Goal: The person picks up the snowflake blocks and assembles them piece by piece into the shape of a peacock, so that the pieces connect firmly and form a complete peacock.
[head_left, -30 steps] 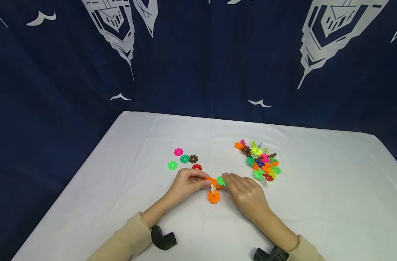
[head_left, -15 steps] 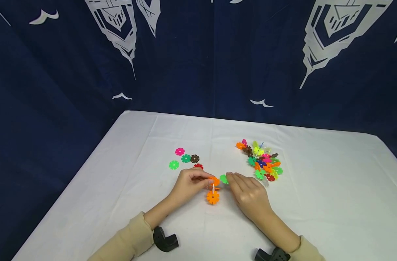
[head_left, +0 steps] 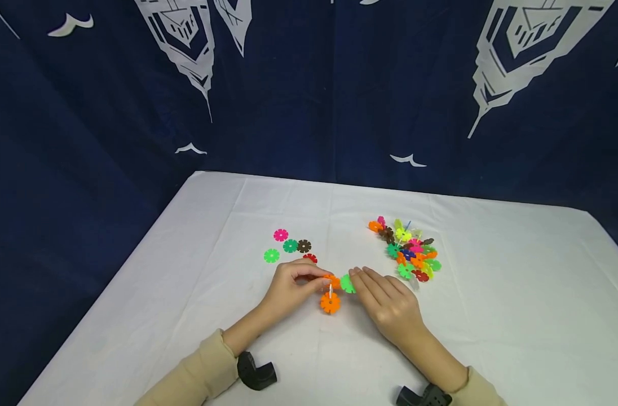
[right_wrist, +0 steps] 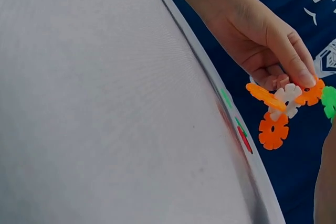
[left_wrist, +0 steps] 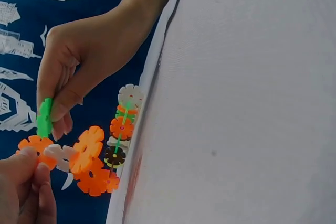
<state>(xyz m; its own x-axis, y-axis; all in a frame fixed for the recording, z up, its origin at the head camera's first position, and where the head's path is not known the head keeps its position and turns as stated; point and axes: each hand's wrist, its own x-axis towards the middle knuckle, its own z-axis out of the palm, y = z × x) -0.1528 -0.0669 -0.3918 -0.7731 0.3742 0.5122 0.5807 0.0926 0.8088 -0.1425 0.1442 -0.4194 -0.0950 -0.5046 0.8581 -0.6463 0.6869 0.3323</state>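
Observation:
In the head view my left hand (head_left: 292,286) pinches an orange notched snowflake disc (left_wrist: 37,148) between thumb and fingers. That disc is joined to a white disc (right_wrist: 287,100), which carries two more orange discs (left_wrist: 88,148). My right hand (head_left: 387,301) pinches a bright green snowflake disc (head_left: 347,283). In the left wrist view the green disc stands on edge, its lower end right at the rim of the held orange disc. The joined pieces hang between both hands, over the white table (head_left: 309,355).
Several loose discs, including a pink one (head_left: 281,235) and a brown one (head_left: 304,246), lie flat beyond my left hand. A cluster of mixed-colour discs (head_left: 415,254) stands at the right back. Behind the table hangs a dark blue curtain (head_left: 299,101).
The green disc first drew slightly away to the right, then came back left against the orange disc. The joined orange and white pieces have turned a little in my left hand.

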